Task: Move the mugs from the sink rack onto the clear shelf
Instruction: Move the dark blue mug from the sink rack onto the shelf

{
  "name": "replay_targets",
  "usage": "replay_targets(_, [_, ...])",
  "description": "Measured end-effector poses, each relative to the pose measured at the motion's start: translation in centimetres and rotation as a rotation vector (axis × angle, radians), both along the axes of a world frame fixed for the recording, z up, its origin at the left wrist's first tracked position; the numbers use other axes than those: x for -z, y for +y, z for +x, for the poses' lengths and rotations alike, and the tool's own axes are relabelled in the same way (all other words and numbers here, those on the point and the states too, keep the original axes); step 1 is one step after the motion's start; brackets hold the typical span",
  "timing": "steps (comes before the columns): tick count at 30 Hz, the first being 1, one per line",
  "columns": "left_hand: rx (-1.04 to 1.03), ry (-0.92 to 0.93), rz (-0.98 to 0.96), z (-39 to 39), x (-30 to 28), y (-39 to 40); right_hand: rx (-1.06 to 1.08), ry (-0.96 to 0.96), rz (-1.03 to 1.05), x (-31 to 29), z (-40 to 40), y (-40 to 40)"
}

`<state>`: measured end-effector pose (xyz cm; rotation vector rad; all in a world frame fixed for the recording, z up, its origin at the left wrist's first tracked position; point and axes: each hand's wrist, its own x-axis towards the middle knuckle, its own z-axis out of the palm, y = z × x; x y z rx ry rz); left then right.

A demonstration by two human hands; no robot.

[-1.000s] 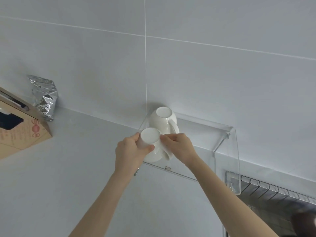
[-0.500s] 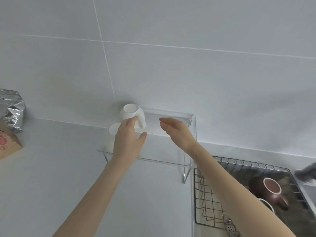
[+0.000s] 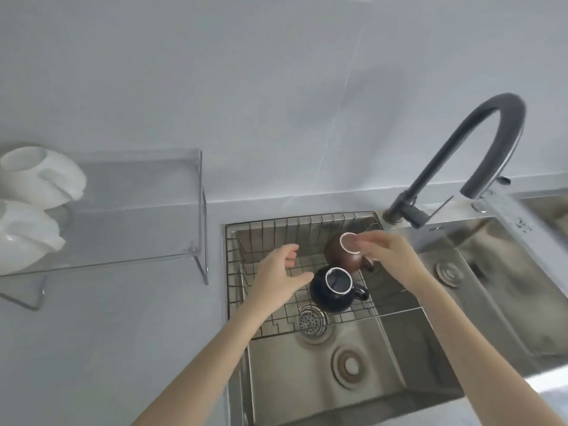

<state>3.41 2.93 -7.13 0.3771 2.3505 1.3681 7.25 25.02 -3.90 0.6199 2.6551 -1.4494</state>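
In the wire sink rack a dark blue mug sits upside down, the left hand spread empty just beside it. Behind, the right hand reaches the inverted brown mug, fingertips at its base; whether it grips is unclear. Farther left, two white mugs stand on the clear shelf.

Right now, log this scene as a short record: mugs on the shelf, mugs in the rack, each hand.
shelf: clear shelf on the counter, left of the sink
on shelf: two white mugs, upside down, at its left end
rack: wire sink rack over the sink's left side
in rack: brown mug and dark blue mug, both upside down
left hand: open, beside the dark blue mug
right hand: fingers at the brown mug's base; grip unclear
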Motion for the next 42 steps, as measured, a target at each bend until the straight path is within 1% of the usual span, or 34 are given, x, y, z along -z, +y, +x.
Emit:
replay_targets(5, [0.086, -0.171, -0.071, 0.1, 5.2, 4.1, -0.054, -0.335, 0.021, 6.7, 1.6, 3.2])
replay_targets(8, [0.119, -0.22, -0.093, -0.3, 7.1, 5.7, -0.117, -0.409, 0.021, 9.0, 1.7, 3.7])
replay_targets(11, [0.152, -0.241, -0.097, -0.4, 8.3, 6.9, -0.137, -0.391, 0.02, 10.5, 1.4, 3.8])
replay_targets(14, [0.109, -0.291, -0.083, -0.2, 9.4, 7.8, -0.169, -0.35, 0.108, 11.2, 1.3, 3.9])
replay_targets(18, [0.053, -0.247, -0.094, -0.1, 10.2, 8.5, -0.144, -0.315, 0.119, 11.5, 1.6, 4.1])
replay_targets(22, [0.028, -0.25, -0.076, -0.1, 10.0, 8.2, -0.117, -0.289, 0.139, 11.1, 1.6, 3.8])
replay_targets(25, [0.007, -0.189, -0.062, -0.5, 8.3, 7.4, -0.117, -0.244, 0.15, 8.7, 0.8, 3.1])
replay_targets(30, [-0.111, -0.016, -0.027, -2.2, 1.8, 4.3, -0.16, -0.073, 0.189, 2.0, -2.2, 0.7])
replay_targets(33, [-0.186, 0.146, 0.011, -3.2, -3.2, 0.7, -0.228, 0.071, 0.142, -3.0, -4.8, -2.5])
replay_targets(37, [-0.347, 0.285, 0.017, -4.7, -8.6, -4.6, -0.356, 0.232, 0.106, -8.5, -8.6, -7.8])
replay_targets(42, [-0.538, 0.379, -0.002, -7.0, -11.8, -10.8, -0.522, 0.324, 0.091, -11.7, -13.9, -14.4])
